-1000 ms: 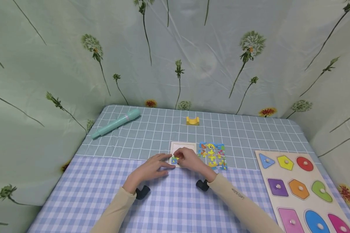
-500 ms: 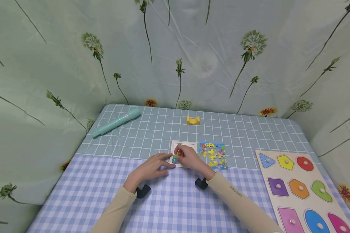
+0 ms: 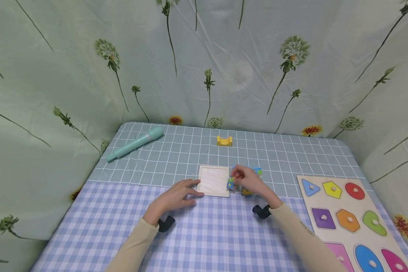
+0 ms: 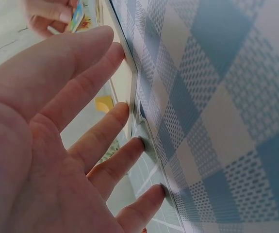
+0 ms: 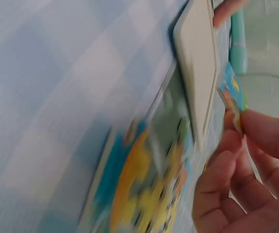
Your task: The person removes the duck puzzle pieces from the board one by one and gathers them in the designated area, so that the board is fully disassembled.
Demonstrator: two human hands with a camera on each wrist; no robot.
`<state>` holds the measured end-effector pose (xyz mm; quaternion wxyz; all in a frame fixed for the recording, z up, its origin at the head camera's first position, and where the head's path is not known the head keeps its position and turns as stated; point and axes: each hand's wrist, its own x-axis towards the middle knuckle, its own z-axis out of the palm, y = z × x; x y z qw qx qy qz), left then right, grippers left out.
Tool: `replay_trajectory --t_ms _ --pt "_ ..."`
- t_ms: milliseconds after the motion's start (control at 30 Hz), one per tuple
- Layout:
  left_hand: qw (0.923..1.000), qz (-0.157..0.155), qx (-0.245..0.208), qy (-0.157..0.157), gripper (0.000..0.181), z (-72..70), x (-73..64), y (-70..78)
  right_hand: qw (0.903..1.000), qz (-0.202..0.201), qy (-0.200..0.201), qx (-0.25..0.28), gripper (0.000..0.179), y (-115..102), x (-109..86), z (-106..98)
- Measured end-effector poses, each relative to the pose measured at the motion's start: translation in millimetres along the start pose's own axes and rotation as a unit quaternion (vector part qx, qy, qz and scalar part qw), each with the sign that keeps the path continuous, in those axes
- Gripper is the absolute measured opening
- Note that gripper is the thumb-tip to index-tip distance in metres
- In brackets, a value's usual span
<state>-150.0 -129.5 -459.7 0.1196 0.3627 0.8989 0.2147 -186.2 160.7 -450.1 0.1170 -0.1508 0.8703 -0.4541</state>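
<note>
A small wooden puzzle tray (image 3: 214,181) lies flat on the cloth with its bare inside showing. My left hand (image 3: 177,196) touches its left edge with spread, fairly straight fingers and grips nothing. Between thumb and fingertips, my right hand (image 3: 251,182) pinches a blue and green jigsaw piece (image 5: 232,86), held in the air near the tray's right side. Under that hand lies a group of colourful jigsaw pieces (image 5: 146,189), set close together with gaps among them. The right hand hides much of this group in the head view.
A pegged shape board (image 3: 333,202) lies at the right. At the back stand a yellow arched block (image 3: 224,141) and, further left, a teal tube-like object (image 3: 136,144). A checked and gridded cloth (image 3: 204,234) covers the table, with a floral curtain behind.
My right hand has lifted the jigsaw piece out of the tray and carried it rightward, over the group of pieces. The left hand has stayed at the tray's left edge.
</note>
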Motion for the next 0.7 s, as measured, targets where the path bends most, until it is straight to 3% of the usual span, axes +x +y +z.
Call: replay_trajectory --t_ms 133,267,400,700 --pt "1.0 0.003 0.002 0.002 0.032 0.5 -0.8 -1.3 0.9996 -0.007 -0.022 -0.017 0.015 8 -6.3 -7" --pt "1.0 0.002 0.002 0.002 0.033 1.4 -0.5 -2.3 0.9968 -0.029 -0.03 -0.069 0.015 12 -8.6 -6" --pt "1.0 0.004 0.001 0.003 0.033 1.4 -0.4 -2.1 0.9917 -0.05 -0.025 -0.116 0.016 11 -9.6 -1" --pt "1.0 0.004 0.001 0.004 0.032 0.3 -0.7 -0.8 0.9855 -0.07 -0.012 -0.154 0.017 8 -12.2 7"
